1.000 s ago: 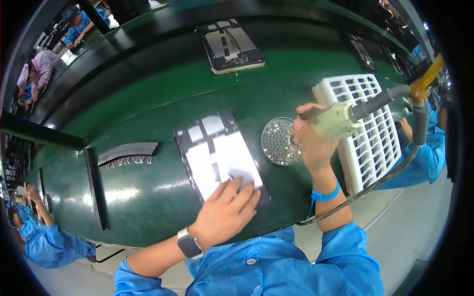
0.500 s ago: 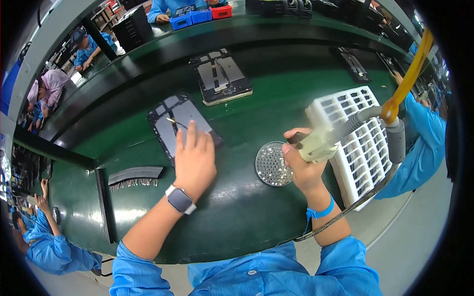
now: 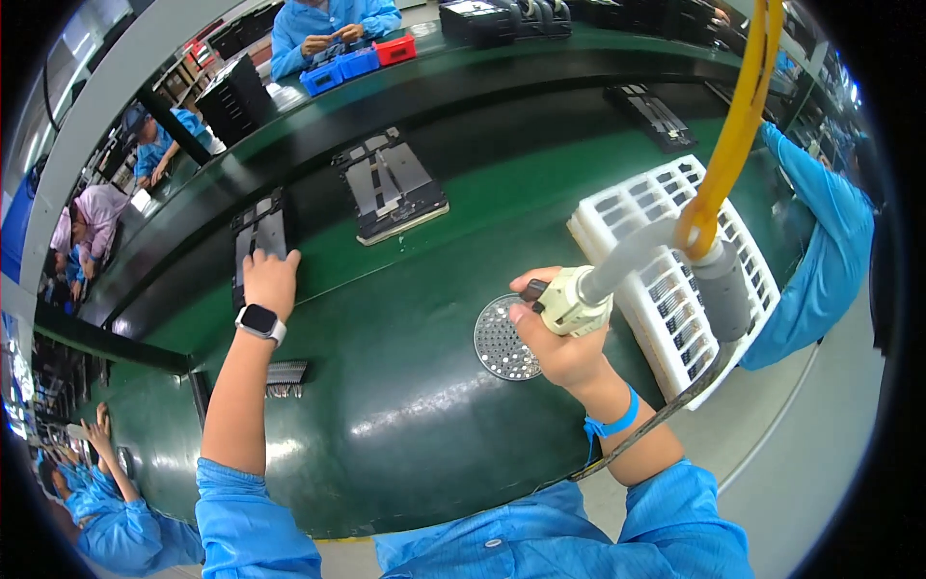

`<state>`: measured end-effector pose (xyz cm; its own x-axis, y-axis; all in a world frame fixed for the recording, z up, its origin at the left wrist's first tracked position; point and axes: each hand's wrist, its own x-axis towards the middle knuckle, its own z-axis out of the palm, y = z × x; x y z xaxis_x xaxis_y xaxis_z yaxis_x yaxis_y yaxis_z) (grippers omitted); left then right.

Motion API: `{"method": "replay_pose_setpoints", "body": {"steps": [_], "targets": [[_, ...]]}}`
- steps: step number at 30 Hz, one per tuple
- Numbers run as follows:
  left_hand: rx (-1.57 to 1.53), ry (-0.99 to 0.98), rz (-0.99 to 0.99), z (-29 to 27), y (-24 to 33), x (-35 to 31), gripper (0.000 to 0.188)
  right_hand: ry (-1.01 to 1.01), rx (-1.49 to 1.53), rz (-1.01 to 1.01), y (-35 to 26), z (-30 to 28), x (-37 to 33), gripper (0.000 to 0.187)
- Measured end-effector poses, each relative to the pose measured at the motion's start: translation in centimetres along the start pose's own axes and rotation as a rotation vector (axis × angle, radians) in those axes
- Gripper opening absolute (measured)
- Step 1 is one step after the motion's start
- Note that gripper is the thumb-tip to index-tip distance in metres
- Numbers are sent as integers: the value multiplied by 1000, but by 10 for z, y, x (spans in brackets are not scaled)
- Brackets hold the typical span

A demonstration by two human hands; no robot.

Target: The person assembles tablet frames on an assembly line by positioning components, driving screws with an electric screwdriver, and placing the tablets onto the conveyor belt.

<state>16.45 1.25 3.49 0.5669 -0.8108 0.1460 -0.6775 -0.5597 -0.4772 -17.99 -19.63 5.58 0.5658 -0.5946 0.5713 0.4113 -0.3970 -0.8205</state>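
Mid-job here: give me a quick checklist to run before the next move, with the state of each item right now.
1. Right hand gripping the screwdriver: ok.
2. Left hand on the dark flat panel at the far belt edge: ok.
3. Round screw dish within reach beside the right hand: ok.
4. Screwdriver tip loaded with a screw: cannot tell, tip hidden.
5. White grid tray clear of the hand: ok.
6. Yellow hose hanging free: ok.
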Motion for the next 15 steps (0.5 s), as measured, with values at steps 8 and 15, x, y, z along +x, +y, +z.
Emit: {"method": "replay_pose_setpoints", "body": {"steps": [8,15], "targets": [[-823,-184,-26,-23,60,40,83,41,14,52,-4,7,-3,24],[-861,64,-105,22,98,70,76,57,25,102,2,2,-2,28]]}}
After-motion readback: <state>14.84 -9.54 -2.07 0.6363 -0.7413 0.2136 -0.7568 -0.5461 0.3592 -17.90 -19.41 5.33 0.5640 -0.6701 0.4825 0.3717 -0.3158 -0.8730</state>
